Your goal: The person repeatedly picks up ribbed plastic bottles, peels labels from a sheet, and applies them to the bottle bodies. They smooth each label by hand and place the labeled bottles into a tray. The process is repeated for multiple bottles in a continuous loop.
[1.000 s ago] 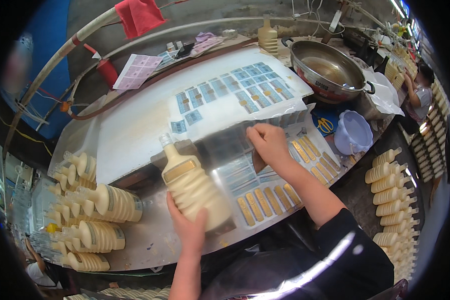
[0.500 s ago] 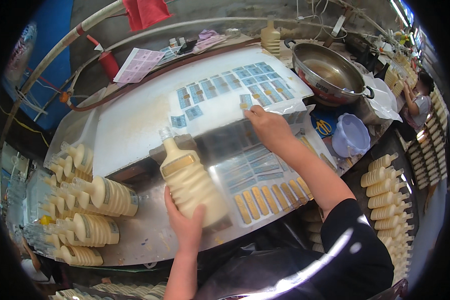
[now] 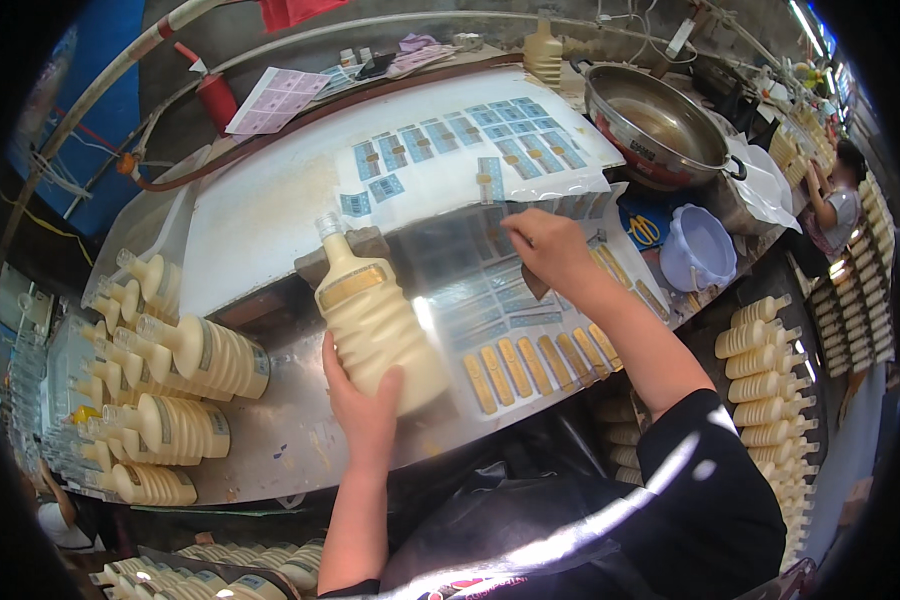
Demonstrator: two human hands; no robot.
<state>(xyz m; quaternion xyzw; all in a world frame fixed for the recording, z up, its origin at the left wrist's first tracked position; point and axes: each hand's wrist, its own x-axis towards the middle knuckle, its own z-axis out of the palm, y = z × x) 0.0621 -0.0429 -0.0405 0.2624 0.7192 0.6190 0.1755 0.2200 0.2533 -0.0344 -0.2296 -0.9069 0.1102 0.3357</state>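
My left hand [image 3: 363,400] is wrapped round the lower side of a cream-coloured ribbed bottle [image 3: 378,325]. The bottle lies tilted, its clear neck resting near a dark notched block [image 3: 368,245], and a gold label [image 3: 353,286] is on its shoulder. My right hand [image 3: 548,250] is closed in a pinch above the glossy clear sheet at the front edge of the white board [image 3: 270,225]. Whatever its fingertips hold is too small to make out. Just beyond it, a blue label with a gold patch [image 3: 490,180] lies on the board among rows of blue labels [image 3: 445,140].
Gold strips [image 3: 515,368] lie in a row at the near right. Cream bottles [image 3: 180,430] crowd the left side; more bottles [image 3: 760,385] stand at right. A wide metal pan [image 3: 660,120], a lavender bucket [image 3: 698,248] and yellow-handled scissors [image 3: 642,230] are at the far right.
My right hand has drawn back from the blue label toward me and slightly right. The label now shows in full. My left hand still holds the bottle, and the view has shifted slightly.
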